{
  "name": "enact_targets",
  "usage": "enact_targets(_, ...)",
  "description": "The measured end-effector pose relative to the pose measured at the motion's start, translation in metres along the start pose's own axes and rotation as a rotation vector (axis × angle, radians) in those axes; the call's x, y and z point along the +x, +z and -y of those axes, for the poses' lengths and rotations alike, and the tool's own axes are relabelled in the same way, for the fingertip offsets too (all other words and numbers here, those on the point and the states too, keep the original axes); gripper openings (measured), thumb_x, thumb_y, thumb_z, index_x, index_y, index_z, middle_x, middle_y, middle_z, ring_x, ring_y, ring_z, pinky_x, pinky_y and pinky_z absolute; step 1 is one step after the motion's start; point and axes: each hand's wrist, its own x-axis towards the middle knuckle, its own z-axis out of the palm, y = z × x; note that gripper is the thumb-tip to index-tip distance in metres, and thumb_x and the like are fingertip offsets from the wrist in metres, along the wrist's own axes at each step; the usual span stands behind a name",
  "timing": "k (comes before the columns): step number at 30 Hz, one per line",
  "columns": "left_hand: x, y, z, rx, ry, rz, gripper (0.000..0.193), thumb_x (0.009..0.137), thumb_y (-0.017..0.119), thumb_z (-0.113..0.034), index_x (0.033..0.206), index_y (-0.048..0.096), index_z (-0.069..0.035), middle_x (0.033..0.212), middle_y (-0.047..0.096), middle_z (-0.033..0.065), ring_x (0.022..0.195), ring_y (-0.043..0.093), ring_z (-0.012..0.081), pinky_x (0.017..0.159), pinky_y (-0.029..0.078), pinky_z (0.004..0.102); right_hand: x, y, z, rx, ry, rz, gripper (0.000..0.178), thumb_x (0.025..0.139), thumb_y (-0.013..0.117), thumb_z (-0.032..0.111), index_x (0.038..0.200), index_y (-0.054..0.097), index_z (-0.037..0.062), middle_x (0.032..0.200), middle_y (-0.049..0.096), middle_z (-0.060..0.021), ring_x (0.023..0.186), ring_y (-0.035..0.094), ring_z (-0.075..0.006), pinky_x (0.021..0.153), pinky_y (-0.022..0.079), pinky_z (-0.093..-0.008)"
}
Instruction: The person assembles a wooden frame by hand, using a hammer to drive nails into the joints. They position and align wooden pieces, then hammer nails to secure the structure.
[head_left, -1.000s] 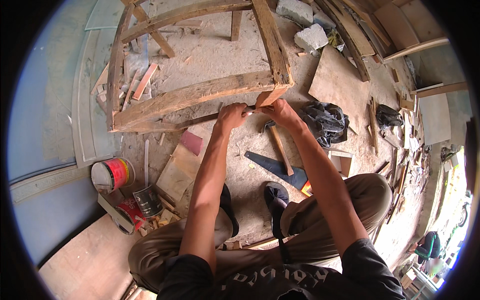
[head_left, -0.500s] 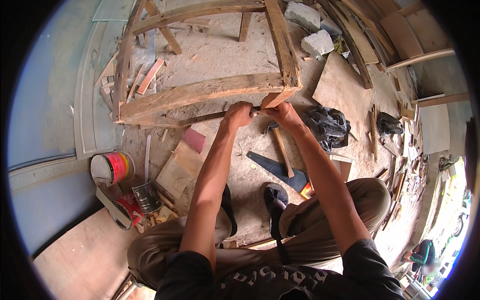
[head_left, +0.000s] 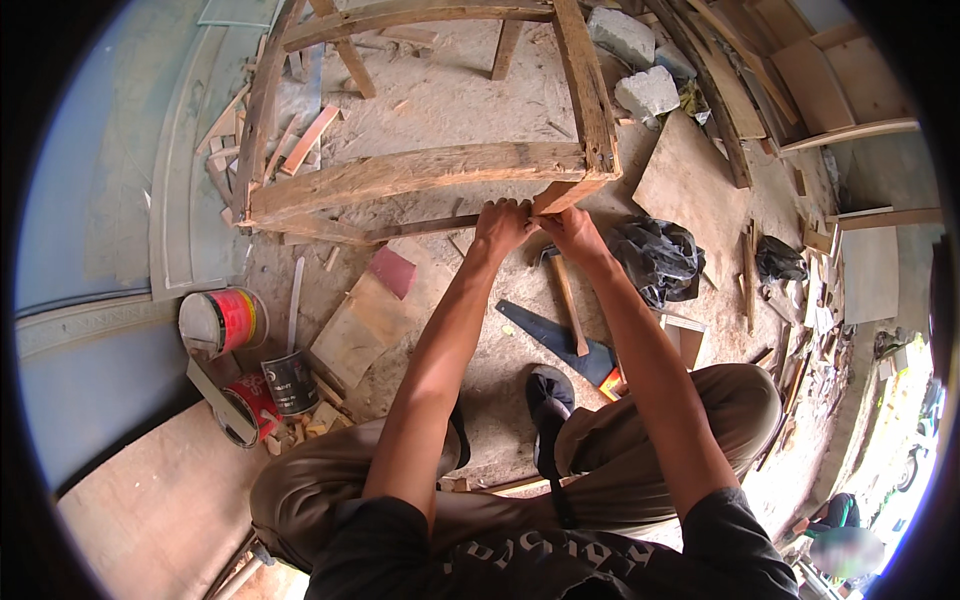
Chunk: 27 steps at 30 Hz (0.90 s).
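In front of me stands a rough wooden frame (head_left: 420, 172) with legs and rails, like a stool or small table. My left hand (head_left: 504, 224) is closed around a thin wooden strip (head_left: 425, 228) that runs low along the frame's near side. Beside it, my right hand (head_left: 575, 236) is closed against the lower part of the near right leg (head_left: 565, 192). Its fingertips meet my left hand there, and the strip's end is hidden between them. Below my right forearm lie a hammer (head_left: 569, 305) with a wooden handle and a dark-bladed handsaw (head_left: 550, 335).
Paint cans (head_left: 222, 322) stand at the left by a blue panel. A plywood piece (head_left: 355, 330) with a reddish sheet (head_left: 394, 272) lies near my left arm. Black plastic bags (head_left: 655, 258) and concrete blocks (head_left: 648, 93) are right of the frame. Wood scraps line the right side.
My left hand has come a little closer to the leg and my right hand, covering the strip's end that showed before. The whole view has shifted slightly.
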Motion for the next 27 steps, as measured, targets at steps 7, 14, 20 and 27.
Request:
enact_targets(7, 0.002, -0.015, -0.002, -0.053, -0.041, 0.06, 0.038, 0.088, 0.058, -0.047, 0.091, 0.069, -0.011, 0.08, 0.069, 0.0175, 0.08, 0.068, 0.0347, 0.07, 0.054, 0.0462, 0.001, -0.003, 0.016, -0.005, -0.076, -0.023, 0.032, 0.09, 0.065, 0.017, 0.115, 0.053, 0.0008, 0.097, 0.068, -0.0218, 0.094, 0.066, -0.0402, 0.076, 0.053, -0.0416)
enact_targets(14, 0.009, -0.05, -0.005, -0.13, 0.011, 0.069, 0.043, 0.086, 0.06, -0.049, 0.091, 0.07, -0.007, 0.081, 0.069, 0.0182, 0.078, 0.067, 0.0375, 0.068, 0.053, 0.0461, 0.013, -0.023, 0.024, 0.024, -0.198, 0.055, 0.051, 0.089, 0.062, 0.012, 0.132, 0.038, -0.0016, 0.094, 0.065, -0.0248, 0.097, 0.065, -0.0389, 0.08, 0.052, -0.0399)
enact_targets(20, 0.033, -0.11, -0.013, -0.107, -0.06, 0.152, 0.05, 0.08, 0.067, -0.053, 0.094, 0.071, -0.005, 0.085, 0.07, 0.0199, 0.08, 0.069, 0.0351, 0.072, 0.055, 0.0448, 0.027, -0.037, 0.027, 0.053, -0.214, 0.093, 0.092, 0.077, 0.075, 0.011, 0.147, 0.017, 0.0018, 0.11, 0.06, -0.0243, 0.107, 0.062, -0.0345, 0.087, 0.051, -0.0401)
enact_targets(27, 0.064, -0.174, -0.007, -0.153, -0.135, 0.281, 0.063, 0.083, 0.064, -0.06, 0.104, 0.069, 0.0, 0.093, 0.069, 0.0238, 0.092, 0.068, 0.0371, 0.077, 0.053, 0.0451, 0.059, -0.01, 0.055, 0.089, -0.024, -0.105, 0.102, 0.073, 0.079, 0.005, 0.149, 0.012, 0.0132, 0.113, 0.065, -0.0177, 0.107, 0.064, -0.0348, 0.086, 0.052, -0.0444)
